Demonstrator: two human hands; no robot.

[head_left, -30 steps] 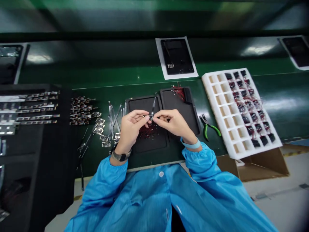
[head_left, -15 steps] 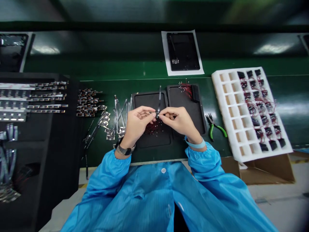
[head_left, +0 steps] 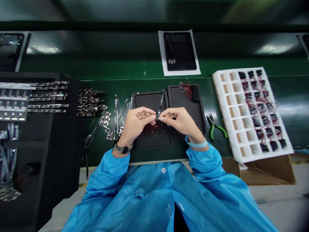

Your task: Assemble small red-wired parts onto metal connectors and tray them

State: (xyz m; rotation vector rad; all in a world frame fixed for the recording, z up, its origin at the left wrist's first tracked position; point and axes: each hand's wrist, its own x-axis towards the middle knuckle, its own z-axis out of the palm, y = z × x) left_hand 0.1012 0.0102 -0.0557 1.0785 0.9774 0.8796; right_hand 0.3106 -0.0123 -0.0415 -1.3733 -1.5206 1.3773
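Between my two hands is a small circuit board (head_left: 157,117) with a flat ribbon cable (head_left: 161,102) standing up from it. The fingertips of my left hand (head_left: 140,120) pinch the board's left side. My right hand (head_left: 178,120) is closed at its right side, thumb and forefinger together; whether a fine part is also between them I cannot make out. Under the hands lies a black tray (head_left: 154,141) with a pile of red-wired parts (head_left: 151,129). A second black tray (head_left: 185,112) adjoins it, holding a black part with red wires (head_left: 195,93).
Loose ribbon cables with boards (head_left: 118,112) and a stack of small boards (head_left: 88,104) lie to the left, beside a black foam bin (head_left: 60,135). Green-handled pliers (head_left: 215,128) and a white foam tray (head_left: 231,129) are at right. A tablet-like panel (head_left: 181,48) lies at the back.
Both hands stay together at the circuit board. The ribbon cable now leans further right and its top end sits lower. The view has shifted slightly.
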